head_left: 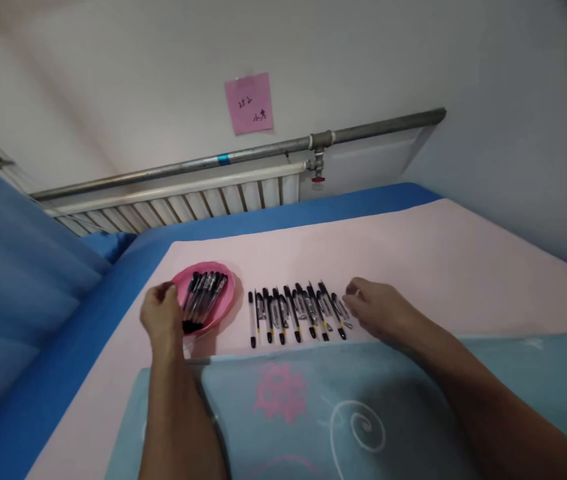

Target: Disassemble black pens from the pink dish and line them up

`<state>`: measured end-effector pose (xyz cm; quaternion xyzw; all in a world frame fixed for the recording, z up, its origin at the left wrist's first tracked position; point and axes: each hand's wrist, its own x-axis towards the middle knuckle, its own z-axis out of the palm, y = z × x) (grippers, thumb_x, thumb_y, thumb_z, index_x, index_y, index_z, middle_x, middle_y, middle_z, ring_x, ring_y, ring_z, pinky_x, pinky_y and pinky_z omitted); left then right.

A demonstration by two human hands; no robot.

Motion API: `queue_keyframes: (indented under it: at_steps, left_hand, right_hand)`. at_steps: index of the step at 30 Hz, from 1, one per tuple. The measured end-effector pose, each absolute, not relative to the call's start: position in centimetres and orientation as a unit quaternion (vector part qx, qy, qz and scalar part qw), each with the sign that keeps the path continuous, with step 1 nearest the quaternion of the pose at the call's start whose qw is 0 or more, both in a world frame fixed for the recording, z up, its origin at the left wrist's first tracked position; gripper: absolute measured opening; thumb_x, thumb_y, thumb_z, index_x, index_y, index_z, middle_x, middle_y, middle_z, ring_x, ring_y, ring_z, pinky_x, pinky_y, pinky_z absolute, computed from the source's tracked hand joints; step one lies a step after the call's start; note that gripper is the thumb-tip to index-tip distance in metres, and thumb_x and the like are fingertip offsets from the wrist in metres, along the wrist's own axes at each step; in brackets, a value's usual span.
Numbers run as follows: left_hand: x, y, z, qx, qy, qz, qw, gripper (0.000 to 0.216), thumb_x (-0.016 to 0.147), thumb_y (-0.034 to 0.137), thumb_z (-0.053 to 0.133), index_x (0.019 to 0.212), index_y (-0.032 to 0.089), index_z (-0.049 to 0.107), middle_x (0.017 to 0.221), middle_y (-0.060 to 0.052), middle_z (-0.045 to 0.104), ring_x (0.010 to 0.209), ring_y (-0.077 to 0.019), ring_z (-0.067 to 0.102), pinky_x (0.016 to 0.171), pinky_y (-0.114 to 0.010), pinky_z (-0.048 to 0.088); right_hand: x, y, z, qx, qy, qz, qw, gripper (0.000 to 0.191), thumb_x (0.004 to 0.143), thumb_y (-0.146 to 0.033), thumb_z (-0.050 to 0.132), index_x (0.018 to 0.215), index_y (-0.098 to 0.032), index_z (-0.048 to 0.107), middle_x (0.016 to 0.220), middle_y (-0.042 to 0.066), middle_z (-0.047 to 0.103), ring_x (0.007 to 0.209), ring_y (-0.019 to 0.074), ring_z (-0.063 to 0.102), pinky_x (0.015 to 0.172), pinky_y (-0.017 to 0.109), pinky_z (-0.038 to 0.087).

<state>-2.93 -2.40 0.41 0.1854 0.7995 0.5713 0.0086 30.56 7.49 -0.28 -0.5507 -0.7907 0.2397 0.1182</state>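
Observation:
A pink plate (227,300) on the pale pink sheet holds a bundle of black pens (204,298). My left hand (162,317) curls against the plate's left rim, fingers bent, touching the rim near the pen ends. To the right lies a row of several black pens (294,312), side by side. My right hand (378,309) rests at the right end of that row, fingers bent toward the last pen; whether it pinches one is unclear.
A light blue blanket (363,407) with a pink flower and white swirl covers the near side. A blue mattress edge (53,347) runs left. Behind are a radiator (188,203), a grey pipe (263,150) and a pink note (249,103) on the wall.

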Motion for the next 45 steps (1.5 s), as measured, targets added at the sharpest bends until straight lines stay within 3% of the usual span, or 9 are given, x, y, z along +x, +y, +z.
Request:
queue_keyframes:
  at_steps: [5, 11, 21, 24, 28, 30, 33, 39, 45]
  left_hand:
    - [-1.8, -1.7, 0.0, 0.319, 0.919, 0.232, 0.007, 0.028, 0.069, 0.033, 0.052, 0.085, 0.016, 0.065, 0.082, -0.012, 0.067, 0.080, -0.0272, 0.060, 0.070, -0.036, 0.043]
    - [-1.7, -1.2, -0.2, 0.331, 0.929, 0.165, 0.009, 0.036, 0.069, 0.038, 0.051, 0.093, 0.016, 0.064, 0.090, -0.013, 0.067, 0.085, -0.0293, 0.060, 0.067, -0.035, 0.043]
    - [-2.0, -1.6, 0.5, 0.299, 0.927, 0.223, 0.028, 0.026, 0.066, 0.037, 0.054, 0.078, 0.017, 0.065, 0.075, -0.010, 0.067, 0.075, -0.0262, 0.061, 0.063, -0.034, 0.042]
    - [-0.2, -1.4, 1.0, 0.295, 0.861, 0.414, 0.031, 0.025, 0.069, 0.038, 0.054, 0.081, 0.018, 0.063, 0.080, -0.007, 0.066, 0.074, -0.0213, 0.060, 0.064, -0.031, 0.043]
    - [5.4, -0.5, 1.1, 0.295, 0.595, 0.671, 0.331, 0.026, 0.059, 0.032, 0.068, 0.079, 0.016, 0.060, 0.072, -0.001, 0.062, 0.063, -0.0122, 0.057, 0.059, -0.025, 0.043]
    - [8.4, -0.1, 1.0, 0.288, 0.517, 0.661, 0.460, 0.028, 0.055, 0.027, 0.072, 0.078, 0.015, 0.061, 0.068, -0.001, 0.061, 0.060, -0.0111, 0.057, 0.057, -0.023, 0.044]
    - [11.1, 0.1, 0.8, 0.303, 0.481, 0.620, 0.540, 0.027, 0.056, 0.024, 0.074, 0.078, 0.014, 0.062, 0.066, -0.001, 0.061, 0.059, -0.0104, 0.057, 0.058, -0.023, 0.044]
    - [10.4, 0.3, 0.6, 0.244, 0.457, 0.663, 0.540, 0.033, 0.064, 0.031, 0.068, 0.091, 0.013, 0.061, 0.082, -0.008, 0.066, 0.072, -0.0147, 0.061, 0.064, -0.026, 0.047]
    - [7.0, 0.4, 0.8, 0.165, 0.427, 0.756, 0.467, 0.014, 0.064, 0.023, 0.064, 0.073, 0.014, 0.058, 0.072, -0.002, 0.064, 0.071, -0.0137, 0.061, 0.067, -0.028, 0.048]
  right_hand:
    - [30.2, 7.0, 0.3, -0.546, -0.800, 0.224, 0.108, 0.020, 0.076, -0.028, 0.043, 0.076, -0.017, 0.060, 0.064, 0.004, 0.062, 0.060, 0.0152, 0.056, 0.055, 0.023, 0.034]
    - [30.1, 6.9, 0.2, -0.536, -0.808, 0.215, 0.113, 0.021, 0.076, -0.030, 0.043, 0.077, -0.018, 0.060, 0.065, 0.004, 0.062, 0.060, 0.0153, 0.055, 0.054, 0.023, 0.034]
    - [30.1, 6.8, 0.3, -0.517, -0.815, 0.222, 0.135, 0.020, 0.076, -0.025, 0.042, 0.072, -0.018, 0.060, 0.059, 0.002, 0.060, 0.056, 0.0138, 0.053, 0.053, 0.023, 0.033]
    - [29.7, 6.3, 0.9, -0.505, -0.798, 0.263, 0.198, 0.020, 0.077, -0.027, 0.042, 0.074, -0.018, 0.059, 0.060, 0.001, 0.058, 0.057, 0.0130, 0.052, 0.055, 0.023, 0.034]
    - [28.5, 4.6, 2.1, -0.424, -0.760, 0.429, 0.242, 0.021, 0.079, -0.030, 0.042, 0.076, -0.018, 0.059, 0.061, -0.001, 0.055, 0.057, 0.0111, 0.050, 0.054, 0.021, 0.037]
    - [27.9, 3.8, 2.5, -0.387, -0.732, 0.508, 0.238, 0.023, 0.080, -0.032, 0.043, 0.085, -0.017, 0.060, 0.062, -0.001, 0.055, 0.055, 0.0104, 0.049, 0.051, 0.021, 0.037]
    - [27.3, 3.1, 2.7, -0.368, -0.728, 0.530, 0.232, 0.021, 0.078, -0.029, 0.047, 0.089, -0.017, 0.061, 0.070, 0.000, 0.058, 0.060, 0.0102, 0.050, 0.053, 0.020, 0.037]
    - [27.5, 3.1, 2.7, -0.374, -0.754, 0.506, 0.187, 0.015, 0.075, -0.022, 0.047, 0.073, -0.017, 0.061, 0.063, -0.002, 0.056, 0.055, 0.0080, 0.045, 0.052, 0.019, 0.034]
    - [27.8, 3.2, 2.7, -0.370, -0.759, 0.510, 0.163, 0.014, 0.074, -0.022, 0.049, 0.069, -0.016, 0.060, 0.058, -0.003, 0.053, 0.052, 0.0078, 0.043, 0.049, 0.019, 0.031]
